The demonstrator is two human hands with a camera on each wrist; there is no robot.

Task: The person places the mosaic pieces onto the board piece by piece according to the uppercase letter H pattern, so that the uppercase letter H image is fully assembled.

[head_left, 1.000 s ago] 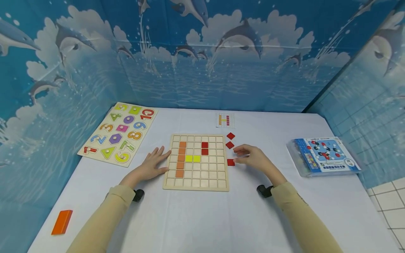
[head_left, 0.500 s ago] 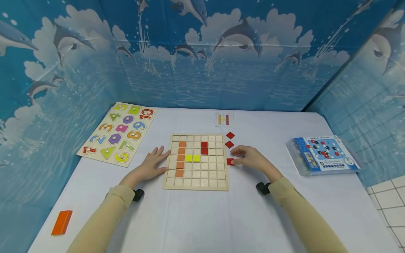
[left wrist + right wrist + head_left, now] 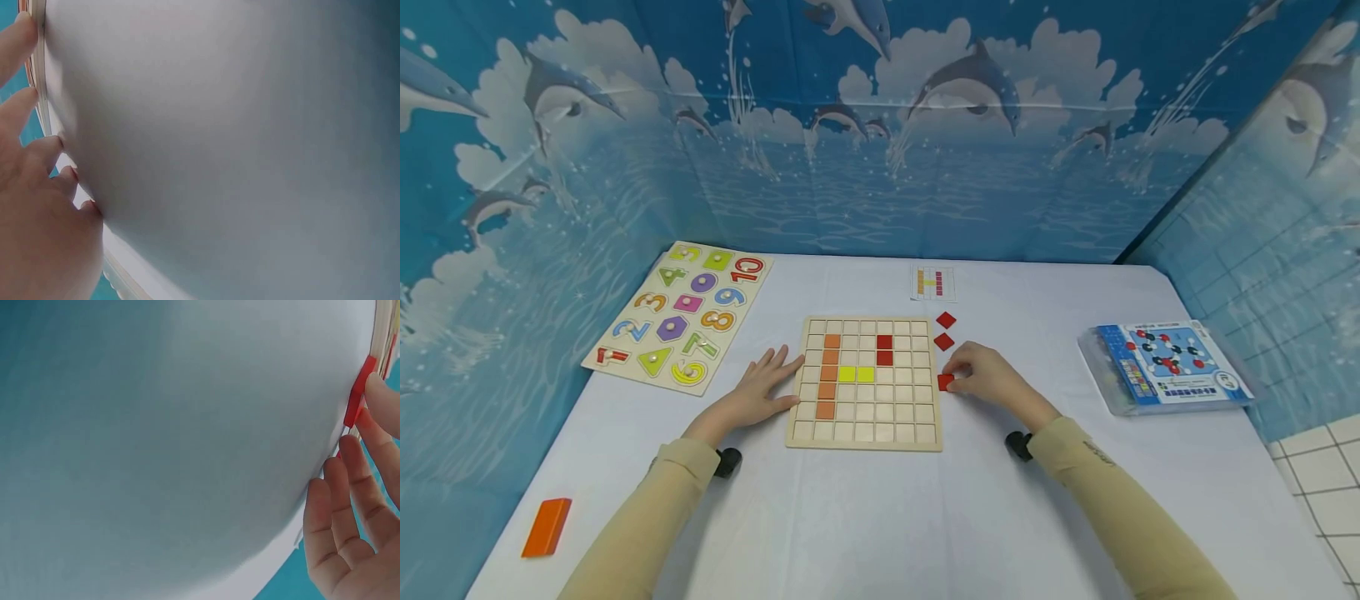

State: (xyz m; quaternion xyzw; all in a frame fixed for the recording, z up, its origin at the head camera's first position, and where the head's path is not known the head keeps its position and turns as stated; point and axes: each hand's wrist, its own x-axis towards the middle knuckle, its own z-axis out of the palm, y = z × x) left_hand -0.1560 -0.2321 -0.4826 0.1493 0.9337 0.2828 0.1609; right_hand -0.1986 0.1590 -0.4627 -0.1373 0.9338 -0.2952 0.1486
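Observation:
A wooden grid board [image 3: 885,413] lies on the white table, with a column of orange squares [image 3: 828,372], two yellow squares [image 3: 856,375] and two red squares [image 3: 885,351] in its cells. My left hand [image 3: 748,397] has its fingers spread, with thumb and fingertips against the board's left edge. Just off the right edge, my right hand [image 3: 988,379] pinches a red square tile [image 3: 943,382] between thumb and index finger. In the right wrist view that tile [image 3: 359,390] looks tilted, and the other fingers are loosely bent. Two more red tiles [image 3: 944,331] lie farther back beside the board.
Behind the board lies a small pattern card [image 3: 933,284]. A number-and-shape puzzle board [image 3: 681,321] is at the back left, and a boxed molecule set [image 3: 1172,367] on the right. An orange block [image 3: 547,527] sits at the front left.
My right hand has moved slightly left onto the nearest red tile, and its thumb and index finger have closed on it. The left hand stays at the board's edge.

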